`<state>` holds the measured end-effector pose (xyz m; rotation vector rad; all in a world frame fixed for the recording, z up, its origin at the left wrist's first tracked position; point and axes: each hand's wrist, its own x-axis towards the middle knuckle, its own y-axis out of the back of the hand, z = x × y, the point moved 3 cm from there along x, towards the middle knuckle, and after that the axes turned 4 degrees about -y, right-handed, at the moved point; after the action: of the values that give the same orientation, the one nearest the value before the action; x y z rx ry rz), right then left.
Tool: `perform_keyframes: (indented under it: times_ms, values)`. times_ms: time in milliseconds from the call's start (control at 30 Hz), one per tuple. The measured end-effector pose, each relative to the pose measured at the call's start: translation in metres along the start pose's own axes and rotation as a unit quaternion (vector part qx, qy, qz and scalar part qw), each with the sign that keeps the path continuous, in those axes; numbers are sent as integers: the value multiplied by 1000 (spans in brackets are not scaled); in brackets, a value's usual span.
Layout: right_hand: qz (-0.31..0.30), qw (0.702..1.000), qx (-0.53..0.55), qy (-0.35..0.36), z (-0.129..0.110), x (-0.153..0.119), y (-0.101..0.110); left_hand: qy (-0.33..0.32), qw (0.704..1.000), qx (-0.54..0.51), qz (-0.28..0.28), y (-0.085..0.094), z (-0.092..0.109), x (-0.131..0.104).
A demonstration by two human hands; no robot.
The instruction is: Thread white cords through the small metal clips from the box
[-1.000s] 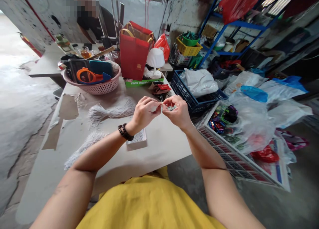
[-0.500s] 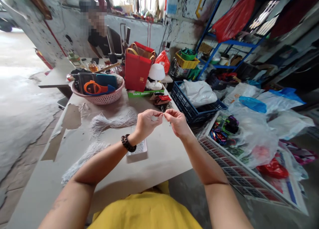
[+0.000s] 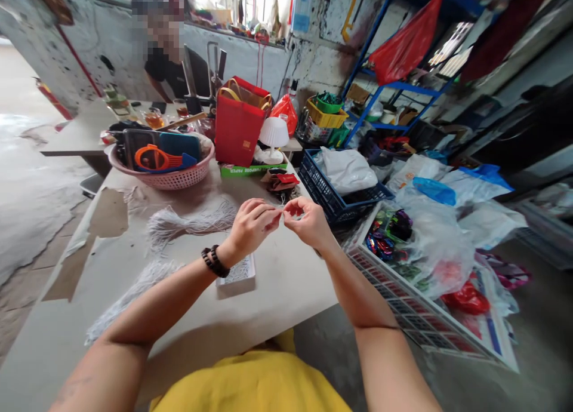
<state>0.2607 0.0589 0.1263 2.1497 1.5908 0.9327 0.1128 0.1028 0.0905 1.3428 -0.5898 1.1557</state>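
My left hand (image 3: pixel 253 226) and my right hand (image 3: pixel 308 222) meet fingertip to fingertip above the pale table (image 3: pixel 286 286). Both are pinched closed on something thin that is too small to make out. A white box (image 3: pixel 239 274) of small pale pieces lies below my left wrist, partly covered by it. Left of my hands, a bundle of whitish strings (image 3: pixel 190 222) is spread on the table. Another string bundle (image 3: pixel 129 298) lies nearer me, beside my left forearm.
Toward the back stand a pink basket (image 3: pixel 172 178), a red bag (image 3: pixel 237 125) and a small white lamp (image 3: pixel 274 138). Right of the table are a dark blue crate (image 3: pixel 333 197) and a white crate (image 3: pixel 416 310) with plastic bags. A person (image 3: pixel 172 74) is at the back left.
The view has shifted, so the scene sits further left. The fingers of my left hand have spread over the pinch point, and my right fingers have curled more; both hands remain together.
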Motion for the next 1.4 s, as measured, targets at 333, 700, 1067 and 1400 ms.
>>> perform_keyframes:
  times_ms: [333, 700, 1067, 1400]
  values:
    - [-52, 980, 159, -111, 15, 9, -8, 19, 1000, -9, -17, -5, -2, 0]
    - [42, 998, 34, 21, 10, 3, -5, 98, 993, -66, 2, 4, 6, 5]
    - [14, 998, 63, 1, 10, 1, -8, 96, 993, -60, -18, 4, 3, 6]
    - [-12, 920, 351, -174, 16, 8, -19, 386, 878, -282, 15, -3, -5, 5]
